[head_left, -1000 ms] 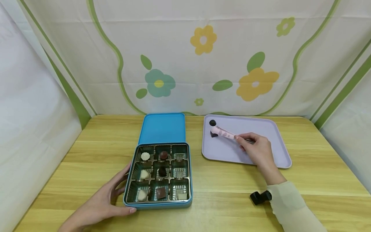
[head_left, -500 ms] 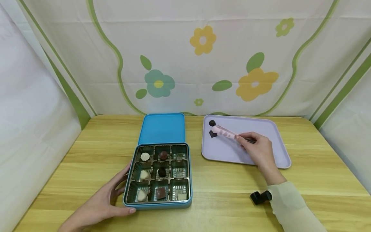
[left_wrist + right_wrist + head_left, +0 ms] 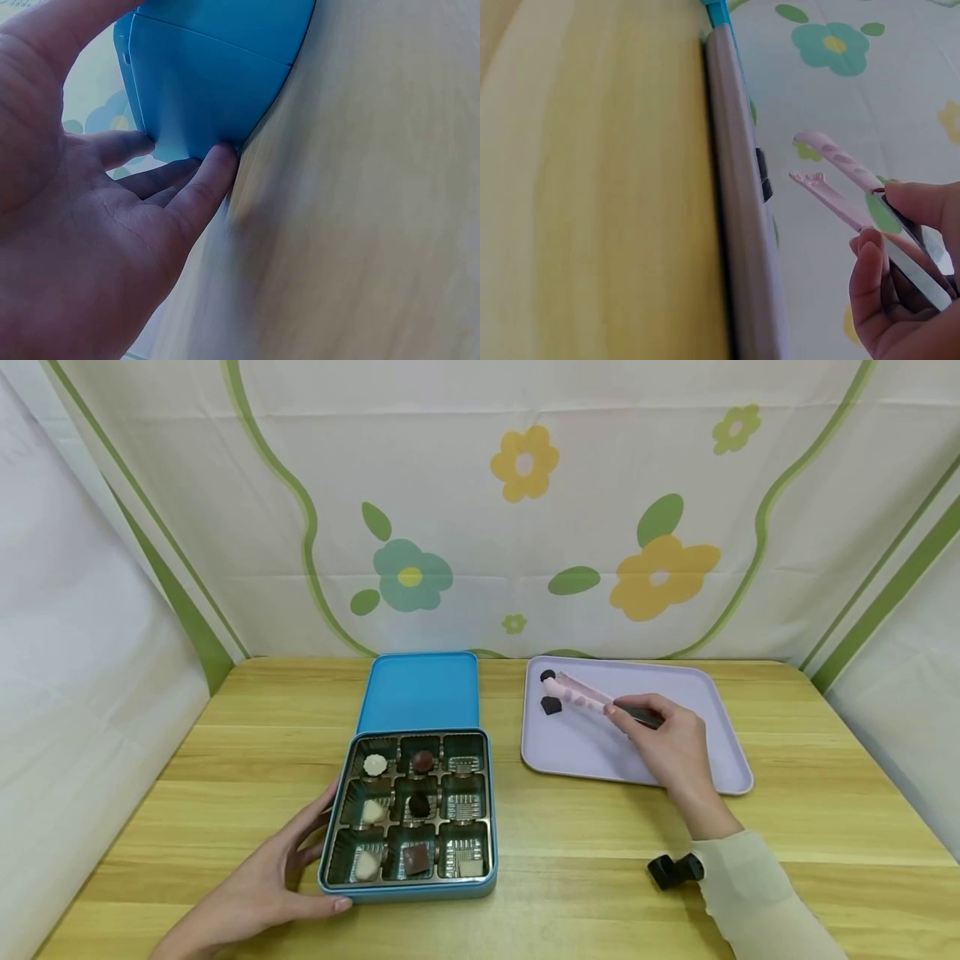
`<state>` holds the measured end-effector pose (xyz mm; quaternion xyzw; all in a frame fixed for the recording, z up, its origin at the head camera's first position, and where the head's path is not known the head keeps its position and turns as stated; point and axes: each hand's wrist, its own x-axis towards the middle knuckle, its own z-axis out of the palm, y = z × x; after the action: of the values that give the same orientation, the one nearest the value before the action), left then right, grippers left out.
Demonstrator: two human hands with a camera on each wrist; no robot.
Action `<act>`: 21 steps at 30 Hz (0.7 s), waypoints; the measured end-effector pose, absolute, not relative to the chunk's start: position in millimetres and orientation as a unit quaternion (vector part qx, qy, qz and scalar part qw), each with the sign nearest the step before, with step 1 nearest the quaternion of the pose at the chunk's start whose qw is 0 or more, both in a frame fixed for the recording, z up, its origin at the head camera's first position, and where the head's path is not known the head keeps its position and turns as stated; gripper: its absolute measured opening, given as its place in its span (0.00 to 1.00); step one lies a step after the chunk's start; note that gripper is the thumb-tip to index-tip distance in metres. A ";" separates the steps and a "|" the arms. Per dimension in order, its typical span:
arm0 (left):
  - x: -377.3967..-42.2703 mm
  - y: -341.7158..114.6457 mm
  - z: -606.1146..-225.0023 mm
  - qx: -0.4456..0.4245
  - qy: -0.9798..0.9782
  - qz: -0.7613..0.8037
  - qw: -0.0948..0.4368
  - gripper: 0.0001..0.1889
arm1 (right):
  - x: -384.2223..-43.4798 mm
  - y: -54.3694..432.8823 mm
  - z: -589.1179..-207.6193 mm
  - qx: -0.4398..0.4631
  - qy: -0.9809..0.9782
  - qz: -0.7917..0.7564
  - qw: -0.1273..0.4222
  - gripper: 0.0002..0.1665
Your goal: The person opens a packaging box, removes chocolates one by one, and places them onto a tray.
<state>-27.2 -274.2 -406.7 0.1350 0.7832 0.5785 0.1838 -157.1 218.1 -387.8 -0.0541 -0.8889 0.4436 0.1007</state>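
Left of the lilac tray point(image 3: 570, 752) sits the blue tin point(image 3: 427, 892), touched by the outstretched left hand point(image 3: 251, 885), while over the tray the right hand point(image 3: 671, 747) grasps parted pink tongs point(image 3: 577, 698) near the far-left corner's two dark chocolates point(image 3: 551, 706).

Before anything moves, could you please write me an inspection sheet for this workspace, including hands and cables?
Surface: yellowish wood-grain table.
Job's things: square blue tin, white and brown chocolates in seven of nine compartments; rectangular lilac tray bearing two dark chocolates; pink-and-silver tongs, tips apart.
Clutter: small black device by the pale right sleeve.
Hands: left hand touches the tin's side; right hand holds the tongs.
Cables: nothing seen.
Surroundings: white cloth backdrop with yellow, green and teal flower prints.
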 end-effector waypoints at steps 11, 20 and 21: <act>-26.5 -273.9 -407.0 0.139 0.780 0.580 0.188 0.64 | -144.4 205.4 -369.0 0.077 -0.875 0.473 0.074 0.16; -26.4 -273.1 -405.9 0.140 0.778 0.583 0.186 0.64 | -133.3 200.1 -353.7 0.178 -0.864 0.471 0.011 0.10; -26.5 -273.0 -405.8 0.140 0.778 0.583 0.185 0.64 | -132.1 199.0 -352.3 0.194 -0.860 0.472 0.006 0.10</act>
<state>-26.5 -273.0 -405.8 0.1399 0.7782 0.5835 0.1854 -132.1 199.0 -352.3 0.1944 -0.8597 0.4723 0.0057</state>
